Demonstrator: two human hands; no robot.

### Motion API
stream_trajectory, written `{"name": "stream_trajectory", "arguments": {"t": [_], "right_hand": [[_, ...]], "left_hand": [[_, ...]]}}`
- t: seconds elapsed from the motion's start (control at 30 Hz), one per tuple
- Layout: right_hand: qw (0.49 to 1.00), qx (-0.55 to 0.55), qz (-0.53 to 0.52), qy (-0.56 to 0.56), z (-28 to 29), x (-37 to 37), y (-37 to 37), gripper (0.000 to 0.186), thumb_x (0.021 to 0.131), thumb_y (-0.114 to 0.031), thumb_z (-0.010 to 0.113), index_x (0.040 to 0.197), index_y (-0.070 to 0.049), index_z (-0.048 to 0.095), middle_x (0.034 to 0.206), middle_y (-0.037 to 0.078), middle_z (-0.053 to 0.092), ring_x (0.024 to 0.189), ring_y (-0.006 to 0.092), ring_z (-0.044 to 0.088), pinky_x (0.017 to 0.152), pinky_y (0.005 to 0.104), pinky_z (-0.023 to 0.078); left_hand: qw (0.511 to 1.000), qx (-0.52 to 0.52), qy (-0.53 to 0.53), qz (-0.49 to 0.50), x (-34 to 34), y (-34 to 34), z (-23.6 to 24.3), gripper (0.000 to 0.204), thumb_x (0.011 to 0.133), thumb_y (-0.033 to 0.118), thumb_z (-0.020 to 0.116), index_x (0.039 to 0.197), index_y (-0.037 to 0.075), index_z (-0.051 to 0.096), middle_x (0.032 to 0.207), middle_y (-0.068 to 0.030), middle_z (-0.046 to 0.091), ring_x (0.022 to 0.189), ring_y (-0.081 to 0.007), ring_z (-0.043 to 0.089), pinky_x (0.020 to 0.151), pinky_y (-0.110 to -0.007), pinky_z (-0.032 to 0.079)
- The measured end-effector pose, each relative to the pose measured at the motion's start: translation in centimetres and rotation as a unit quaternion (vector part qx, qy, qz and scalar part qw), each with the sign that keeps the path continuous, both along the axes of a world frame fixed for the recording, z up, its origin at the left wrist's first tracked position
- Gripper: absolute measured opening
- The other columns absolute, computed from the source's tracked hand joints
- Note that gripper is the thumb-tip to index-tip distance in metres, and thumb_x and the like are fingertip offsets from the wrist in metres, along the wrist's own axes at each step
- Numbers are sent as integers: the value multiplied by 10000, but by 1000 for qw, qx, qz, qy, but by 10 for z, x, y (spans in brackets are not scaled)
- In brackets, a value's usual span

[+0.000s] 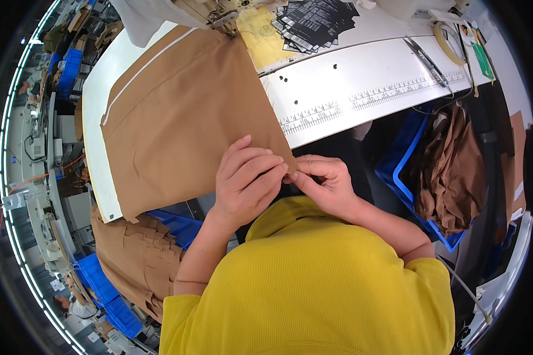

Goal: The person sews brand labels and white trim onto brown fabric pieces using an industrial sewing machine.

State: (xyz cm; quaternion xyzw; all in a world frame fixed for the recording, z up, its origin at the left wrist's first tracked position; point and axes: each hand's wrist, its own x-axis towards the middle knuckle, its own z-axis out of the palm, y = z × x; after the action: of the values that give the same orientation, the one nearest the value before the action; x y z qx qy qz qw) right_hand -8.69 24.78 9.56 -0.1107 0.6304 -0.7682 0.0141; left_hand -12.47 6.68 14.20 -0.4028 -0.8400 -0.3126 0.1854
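A large brown fabric panel [183, 112] lies over the white sewing table, its far right corner beneath the sewing machine's needle area [222, 21]. A white drawstring-like strip [142, 68] runs along its far left side. At the panel's near right corner my two hands meet. My left hand [249, 177] rests on the cloth, fingers bent over the edge and fingertips at the corner. My right hand [326, 180] pinches the same corner between thumb and forefinger. The underside of the fold is hidden by my fingers.
Black printed labels [317, 23] lie in a pile beyond a printed ruler [373, 97]. Thread snips [426, 62] and a tape roll [447, 44] sit at the right. Brown cloth fills a blue bin [391, 171]; stacked brown pieces [136, 254] hang at the left.
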Motion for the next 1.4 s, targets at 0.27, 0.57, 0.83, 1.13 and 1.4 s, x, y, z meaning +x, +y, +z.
{"name": "stream_trajectory", "arguments": {"t": [0.27, 0.57, 0.83, 1.13, 1.4], "right_hand": [[1000, 11, -11, 1, -1, 1, 0, 149, 858, 9, 621, 983, 50, 692, 893, 135, 698, 760, 128, 655, 683, 230, 514], [1000, 9, -9, -4, 3, 0, 0, 129, 853, 14, 611, 953, 54, 682, 895, 135, 697, 764, 133, 654, 690, 238, 516], [998, 20, -25, 51, 2, -5, 0, 170, 834, 45, 578, 975, 51, 672, 902, 131, 697, 773, 157, 660, 704, 247, 517], [967, 191, -90, 141, 19, -20, 16, 187, 762, 7, 707, 947, -11, 695, 783, 70, 649, 632, 143, 642, 530, 240, 516], [847, 354, -106, 381, 31, -30, 23, 249, 668, -68, 685, 917, -54, 697, 903, 24, 620, 708, 168, 616, 536, 264, 508]], "left_hand": [[1000, 3, 7, -2, 0, 1, -1, 223, 679, -12, 730, 889, 61, 713, 921, -41, 672, 867, -223, 632, 935, -438, 477], [1000, 8, 4, -12, -1, 2, -2, 203, 684, -18, 725, 871, 58, 708, 911, -44, 667, 847, -215, 634, 889, -422, 498], [1000, 4, -16, -27, -5, 7, 3, 204, 667, -7, 746, 849, 59, 681, 902, -39, 654, 835, -240, 627, 837, -407, 537], [998, 36, 46, -18, -2, 7, -7, 167, 684, -13, 741, 827, 39, 673, 875, -53, 654, 771, -236, 629, 792, -372, 559], [996, 15, -92, -5, -9, 0, 20, 141, 695, -13, 696, 817, 51, 668, 864, -88, 662, 736, -269, 633, 671, -348, 529]]}}
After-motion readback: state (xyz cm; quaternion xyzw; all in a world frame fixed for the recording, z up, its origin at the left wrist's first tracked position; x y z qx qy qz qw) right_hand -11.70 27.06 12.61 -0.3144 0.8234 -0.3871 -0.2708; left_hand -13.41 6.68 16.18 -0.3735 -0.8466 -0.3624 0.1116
